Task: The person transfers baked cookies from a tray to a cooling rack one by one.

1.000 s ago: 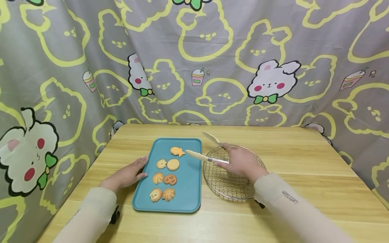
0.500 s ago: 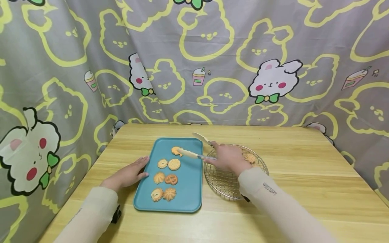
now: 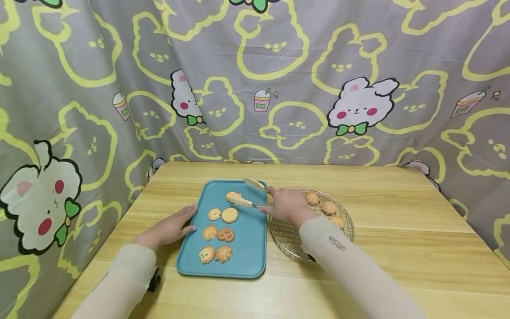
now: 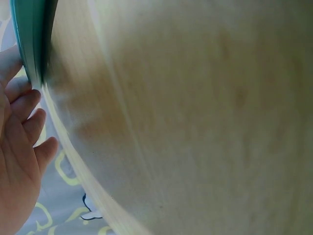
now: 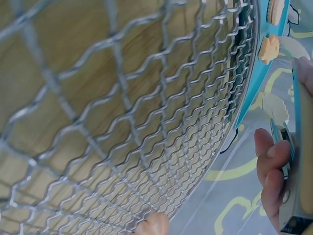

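Note:
My right hand (image 3: 287,204) grips a pair of metal tongs (image 5: 296,196) with cream-coloured tips. Those tips are spread apart over the far right part of a blue tray (image 3: 249,248), the nearer one overlapping a fish-shaped cookie (image 3: 232,195); contact cannot be made out. My left hand (image 3: 169,227) rests at the tray's left edge, fingers extended, touching its rim in the left wrist view. Rows of cookies lie on the tray, including a round dotted cookie (image 3: 229,215), a pretzel-shaped cookie (image 3: 226,235) and a flower-shaped cookie (image 3: 224,254).
A round wire rack (image 3: 291,248) stands right of the tray, partly under my right forearm. Several swirled cookies, one a spiral cookie (image 3: 329,208), lie on its right side. The wooden table (image 3: 406,239) ends at a patterned curtain (image 3: 295,146) behind.
My right hand has moved left with the tongs, from over the rack to the tray's fish-shaped cookie. Cookies on the rack have come into sight. The left hand stays at the tray's edge.

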